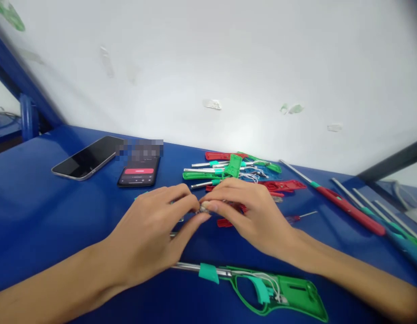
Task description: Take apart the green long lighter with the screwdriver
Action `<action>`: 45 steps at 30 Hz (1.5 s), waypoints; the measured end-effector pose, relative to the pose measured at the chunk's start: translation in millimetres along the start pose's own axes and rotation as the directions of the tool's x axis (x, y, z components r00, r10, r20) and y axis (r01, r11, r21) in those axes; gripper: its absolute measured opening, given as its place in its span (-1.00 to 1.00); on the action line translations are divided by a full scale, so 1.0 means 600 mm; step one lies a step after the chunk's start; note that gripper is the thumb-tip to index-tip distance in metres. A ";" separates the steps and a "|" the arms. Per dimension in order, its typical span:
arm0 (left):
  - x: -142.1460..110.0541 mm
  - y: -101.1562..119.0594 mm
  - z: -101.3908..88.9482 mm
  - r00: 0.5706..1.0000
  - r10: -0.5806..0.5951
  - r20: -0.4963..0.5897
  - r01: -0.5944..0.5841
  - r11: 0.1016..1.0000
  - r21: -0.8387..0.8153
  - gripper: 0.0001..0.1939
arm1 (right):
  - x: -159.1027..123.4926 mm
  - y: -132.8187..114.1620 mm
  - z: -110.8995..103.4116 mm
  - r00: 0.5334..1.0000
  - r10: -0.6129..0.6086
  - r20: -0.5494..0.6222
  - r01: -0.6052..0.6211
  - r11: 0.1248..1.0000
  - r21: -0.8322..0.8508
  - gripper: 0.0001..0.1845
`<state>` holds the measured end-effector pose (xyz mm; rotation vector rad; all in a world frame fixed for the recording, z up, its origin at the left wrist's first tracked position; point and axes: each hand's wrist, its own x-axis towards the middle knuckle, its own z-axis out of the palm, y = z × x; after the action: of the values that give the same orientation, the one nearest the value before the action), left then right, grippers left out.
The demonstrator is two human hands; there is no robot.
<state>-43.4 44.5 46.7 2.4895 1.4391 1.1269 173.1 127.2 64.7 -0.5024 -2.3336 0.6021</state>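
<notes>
So you're pinching a tiny greyish bit (pixel 203 208) between both hands right now, and it's sitting right where your fingertips are meeting. Your left hand (pixel 157 216) is clamping it thumb against finger from one side, and your right hand (pixel 250 204) is doing the same from the other, though your fingers are covering so much that I honestly can't tell what the bit is. Just on your side of the hands, an opened green lighter (pixel 298 292) is lying with its white wires showing, its metal tube disappearing behind your left hand. Past your right hand's fingers, a messy bunch of red and green lighter parts (pixel 233 166) is spreading out. A small screwdriver (pixel 294 218) is poking out beside your right hand, and further right of that hand a red lighter (pixel 346 207) is lying near a few more lighters (pixel 366 210). Beyond your left hand, a phone with a lit screen (pixel 139 171) is resting next to a dark phone (pixel 88 157), all on the blue table (pixel 60 216).
</notes>
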 end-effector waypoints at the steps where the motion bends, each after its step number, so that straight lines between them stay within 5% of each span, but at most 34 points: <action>1: 0.001 -0.006 -0.005 0.998 -0.061 -0.009 0.060 0.996 -0.063 -0.80 | 0.012 0.001 0.004 1.000 -0.024 -0.010 0.024 1.000 -0.001 -0.88; 4: 0.007 -0.022 -0.021 0.972 -0.237 -0.002 0.229 0.944 -0.237 -0.81 | 0.038 0.005 0.011 0.997 -0.072 -0.042 0.072 0.997 0.004 -0.91; 7: 0.015 -0.028 -0.034 0.956 -0.291 0.028 0.285 0.910 -0.299 -0.78 | 0.051 0.006 0.011 0.994 -0.097 -0.047 0.097 0.995 -0.008 -0.90; 14: 0.023 -0.027 -0.048 0.955 -0.292 0.059 0.294 0.898 -0.327 -0.79 | 0.052 0.005 0.006 0.998 -0.016 -0.053 0.017 0.999 0.029 -0.84; 19: 0.026 -0.043 -0.057 0.959 -0.279 0.049 0.284 0.938 -0.201 -0.82 | 0.052 0.012 0.003 0.995 0.049 -0.086 -0.048 0.999 0.015 -0.87; 30: 0.025 -0.065 -0.047 0.975 -0.170 0.140 0.174 0.985 -0.016 -0.75 | 0.025 0.047 0.051 0.992 0.050 0.112 -0.030 0.984 -0.175 -0.86; 34: 0.022 -0.059 -0.046 0.990 -0.120 0.074 0.121 0.993 -0.012 -0.73 | 0.035 0.023 0.011 1.000 -0.023 0.019 0.027 0.975 -0.219 -0.89; 38: 0.007 -0.038 -0.041 0.993 0.095 0.063 -0.099 0.993 0.068 -0.81 | 0.009 -0.031 -0.052 0.998 0.000 -0.067 -0.020 0.957 -0.288 -0.86; 42: -0.040 -0.006 -0.017 0.947 0.249 0.204 -0.278 0.952 0.129 -0.69 | -0.075 -0.057 -0.091 0.996 -0.031 0.083 0.060 0.929 -0.366 -0.77; 45: -0.088 0.017 0.018 0.942 0.201 0.270 -0.259 0.945 0.200 -0.55 | -0.149 -0.054 -0.110 0.965 -0.121 0.234 0.218 0.865 -0.452 -0.55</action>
<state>-45.3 1.2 12.9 2.8994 1.3026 0.6682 275.2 75.0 81.0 -0.4589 -2.6900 -0.0199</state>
